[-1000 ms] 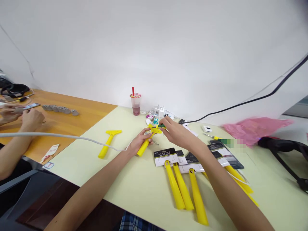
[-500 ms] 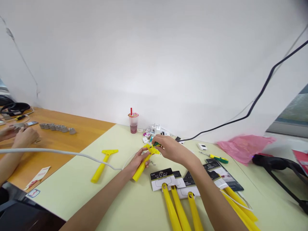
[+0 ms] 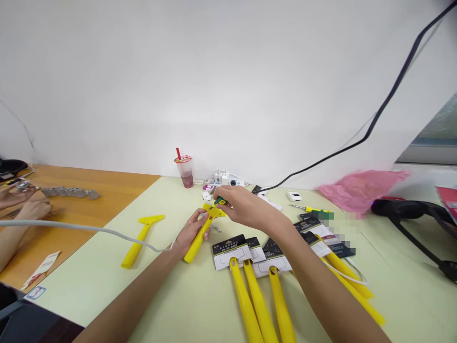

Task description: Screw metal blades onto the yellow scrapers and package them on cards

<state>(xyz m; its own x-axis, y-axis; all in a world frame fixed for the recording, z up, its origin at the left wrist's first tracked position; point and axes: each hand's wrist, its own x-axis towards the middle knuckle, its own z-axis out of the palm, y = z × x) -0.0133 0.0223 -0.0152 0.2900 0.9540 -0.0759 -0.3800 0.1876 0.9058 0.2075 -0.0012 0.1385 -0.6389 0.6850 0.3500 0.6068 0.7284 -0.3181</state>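
My left hand point(image 3: 190, 232) grips the handle of a yellow plastic scraper point(image 3: 200, 234) that lies angled on the pale table point(image 3: 107, 281). Over the scraper's head my right hand point(image 3: 243, 207) holds a small green-and-yellow screwdriver point(image 3: 219, 201), its tip down at the head. A few small metal screws point(image 3: 215, 229) lie on the table just right of the scraper. A white cable point(image 3: 89, 229) runs from the left edge to my left wrist.
Another yellow scraper point(image 3: 139, 239) lies to the left. Several packaged scrapers point(image 3: 250, 281) lie in front of me, and a second screwdriver point(image 3: 310, 208) behind them. A drink cup point(image 3: 184, 171), chargers, a pink bag point(image 3: 360, 187) and black gear stand along the wall. Another person's hands point(image 3: 24, 202) work at the wooden table point(image 3: 117, 181).
The view has swung and shifted a little. My hands stay together on the scraper head, the right one still on the screwdriver.
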